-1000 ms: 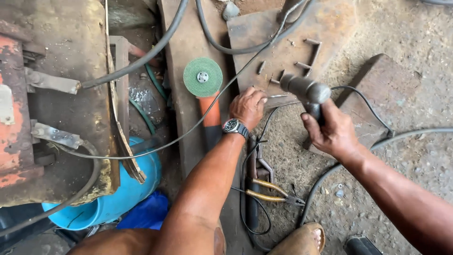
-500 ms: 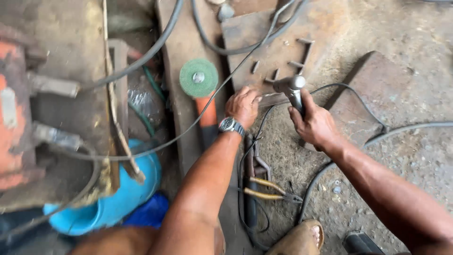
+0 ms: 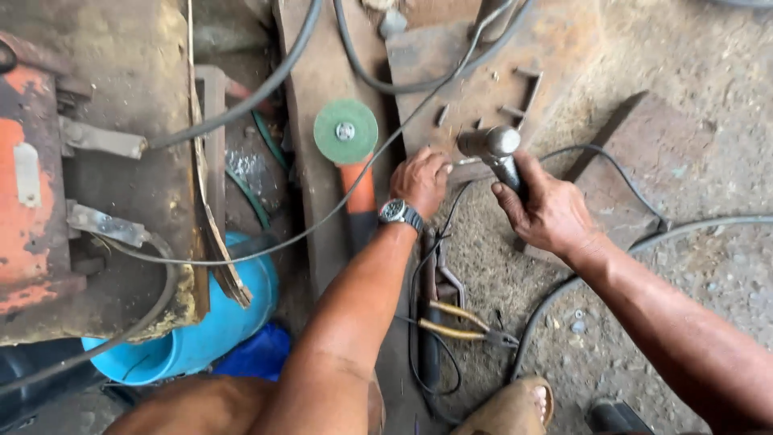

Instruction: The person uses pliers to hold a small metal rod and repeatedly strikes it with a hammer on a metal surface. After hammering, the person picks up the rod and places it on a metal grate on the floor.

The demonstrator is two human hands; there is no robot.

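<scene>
My right hand (image 3: 551,211) grips the handle of a steel hammer (image 3: 491,145), whose head sits just above a small metal rod (image 3: 465,162). My left hand (image 3: 420,181), with a wristwatch on its wrist, pinches that rod and holds it down on the rusty steel plate (image 3: 467,72). Small cut metal pieces (image 3: 527,84) lie scattered farther up on the plate. An angle grinder with a green disc (image 3: 345,130) and an orange body lies just left of my left hand.
A rusty orange machine (image 3: 88,177) fills the left side. Beneath it is a blue plastic tub (image 3: 201,330). Black cables (image 3: 266,89) cross the plate and ground. Yellow-handled pliers (image 3: 463,322) lie near my sandalled foot (image 3: 515,407). Gritty concrete floor (image 3: 692,121) lies at right.
The hammer swung down from a raised position at the right onto the rod by my left hand. My left hand stayed on the rod.
</scene>
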